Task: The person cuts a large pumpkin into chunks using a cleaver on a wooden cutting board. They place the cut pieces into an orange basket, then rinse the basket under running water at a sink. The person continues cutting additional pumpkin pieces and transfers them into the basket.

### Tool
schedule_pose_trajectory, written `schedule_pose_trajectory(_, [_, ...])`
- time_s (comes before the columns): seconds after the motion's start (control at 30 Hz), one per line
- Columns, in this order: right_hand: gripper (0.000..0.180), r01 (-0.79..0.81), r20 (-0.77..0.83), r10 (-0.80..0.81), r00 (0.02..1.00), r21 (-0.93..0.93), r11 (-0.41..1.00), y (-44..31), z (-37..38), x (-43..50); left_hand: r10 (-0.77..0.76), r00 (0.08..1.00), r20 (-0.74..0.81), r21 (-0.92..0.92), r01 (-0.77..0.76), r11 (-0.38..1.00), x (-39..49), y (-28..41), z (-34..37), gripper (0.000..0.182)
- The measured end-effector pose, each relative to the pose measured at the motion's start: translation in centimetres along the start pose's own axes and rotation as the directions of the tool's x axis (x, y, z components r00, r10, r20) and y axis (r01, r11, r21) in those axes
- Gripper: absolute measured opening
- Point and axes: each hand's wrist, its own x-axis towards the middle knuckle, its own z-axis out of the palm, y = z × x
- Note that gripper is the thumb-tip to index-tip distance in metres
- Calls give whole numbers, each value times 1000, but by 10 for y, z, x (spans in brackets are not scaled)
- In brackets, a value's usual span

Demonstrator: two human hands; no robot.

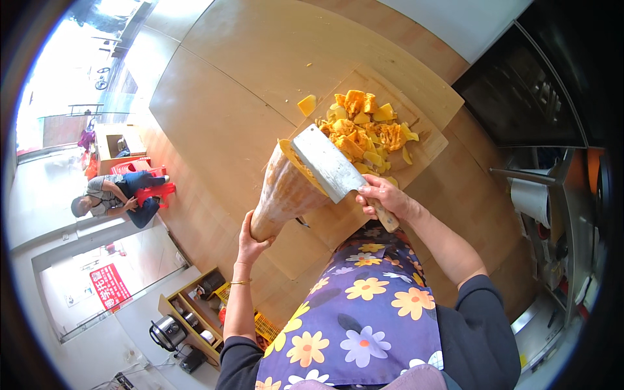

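My left hand (254,238) grips the narrow end of a large pumpkin piece (285,187), tilted with its cut orange face toward the upper right. In my right hand (382,197) is the wooden handle of a cleaver (329,163), its broad metal blade lying against or just beside that cut face; exact contact cannot be told. Beyond the blade, a heap of orange pumpkin chunks, stringy pulp and peel slices (360,129) covers part of a wooden cutting board (429,146). One yellow-orange chunk (307,105) sits at the board's far left edge.
The board rests on a large wooden table (219,97) with small crumbs on it. A person (112,195) sits on a red plastic stool at the left. Below left stand a wooden shelf unit (195,302) and an electric cooker (168,331). A dark-fronted appliance (521,87) is at the right.
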Motion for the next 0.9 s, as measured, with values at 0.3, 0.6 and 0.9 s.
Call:
schedule_pose_trajectory(0.3, [27, -11, -5, 11, 1000, -42, 999, -10, 4, -2, 31, 1000, -2, -41, -31, 999, -4, -8, 5, 92])
schedule_pose_trajectory(0.6, [26, 25, -68, -29, 997, -57, 998, 2, 7, 0, 33, 999, -2, -73, -33, 997, -2, -20, 5, 94])
schedule_pose_trajectory(0.9, [28, 90, -163, -107, 981, -105, 990, 6, 22, -5, 67, 998, 7, -67, -66, 996, 3, -21, 2, 92])
